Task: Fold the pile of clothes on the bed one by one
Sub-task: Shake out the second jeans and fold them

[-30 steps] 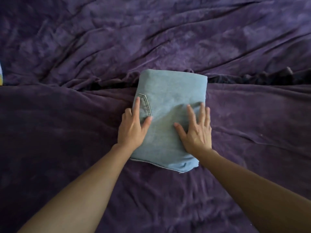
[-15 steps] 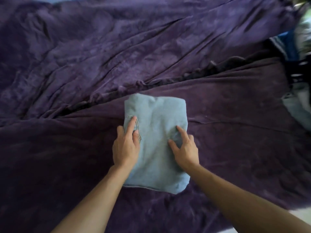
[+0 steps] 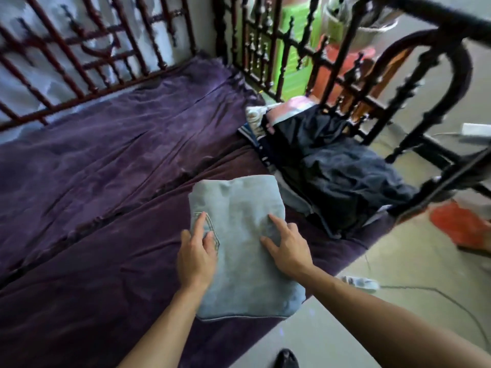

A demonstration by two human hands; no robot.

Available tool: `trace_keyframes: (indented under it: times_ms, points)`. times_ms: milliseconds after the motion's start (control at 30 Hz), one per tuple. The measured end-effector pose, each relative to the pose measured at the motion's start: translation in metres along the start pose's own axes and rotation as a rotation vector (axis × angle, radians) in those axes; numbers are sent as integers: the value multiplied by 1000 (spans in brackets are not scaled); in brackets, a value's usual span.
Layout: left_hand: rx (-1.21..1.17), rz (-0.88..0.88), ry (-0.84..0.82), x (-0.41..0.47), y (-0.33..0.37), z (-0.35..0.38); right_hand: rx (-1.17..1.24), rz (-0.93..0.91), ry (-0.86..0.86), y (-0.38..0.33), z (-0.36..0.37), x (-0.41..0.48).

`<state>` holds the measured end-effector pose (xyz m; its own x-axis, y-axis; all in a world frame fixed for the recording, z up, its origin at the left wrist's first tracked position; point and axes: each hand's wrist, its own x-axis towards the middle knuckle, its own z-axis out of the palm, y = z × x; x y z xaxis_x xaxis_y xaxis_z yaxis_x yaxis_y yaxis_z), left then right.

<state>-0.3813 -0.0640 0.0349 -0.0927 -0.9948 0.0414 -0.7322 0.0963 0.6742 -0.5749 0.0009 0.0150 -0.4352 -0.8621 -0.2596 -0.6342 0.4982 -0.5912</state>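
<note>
A folded light-blue pair of jeans (image 3: 239,251) is held at the right side of the purple bed (image 3: 106,181), its near end reaching past the bed's edge. My left hand (image 3: 196,253) grips its left side, index finger and thumb on top by the stitched pocket. My right hand (image 3: 288,247) grips the right side, index finger and thumb spread on the cloth and the other fingers curled over the edge. A loose pile of dark clothes (image 3: 337,171) lies just right of the jeans, with pink and white pieces at its far end.
A red-brown spindle rail (image 3: 79,62) runs along the far side of the bed, and a black spindle frame (image 3: 403,102) closes the right end. On the floor are a red cloth (image 3: 462,227), a white slipper (image 3: 361,284), a black shoe (image 3: 285,359) and a thin cable (image 3: 451,301).
My view has swung right, bringing the bed rails and clothes pile into sight. Both hands went from pressing flat on the jeans to gripping their sides, and the jeans moved toward the pile.
</note>
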Motion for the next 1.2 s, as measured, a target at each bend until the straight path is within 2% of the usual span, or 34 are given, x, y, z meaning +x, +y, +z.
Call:
trace_keyframes:
  times_ms: [300, 500, 567, 667, 733, 800, 967, 1100, 1200]
  points:
    - [-255, 96, -36, 45, 155, 52, -111, -82, 114, 43, -180, 88]
    - [-482, 33, -141, 103, 226, 115, -294, -111, 186, 56, -271, 187]
    - [-480, 6, -199, 122, 242, 138, -340, -101, 178, 65, -290, 219]
    - [-349, -22, -412, 141, 250, 174, -381, -46, 127, 88, -303, 252]
    - [-120, -33, -621, 144, 245, 195, -403, -12, 48, 108, -300, 259]
    - [86, -10, -729, 141, 241, 212, -448, 11, -44, 131, -288, 258]
    - [410, 239, -639, 131, 243, 243, -551, 82, -174, 176, -250, 248]
    - [478, 208, -757, 128, 240, 255, -546, 55, -225, 196, -241, 249]
    - [525, 176, -785, 128, 243, 257, -546, 37, -261, 201, -242, 252]
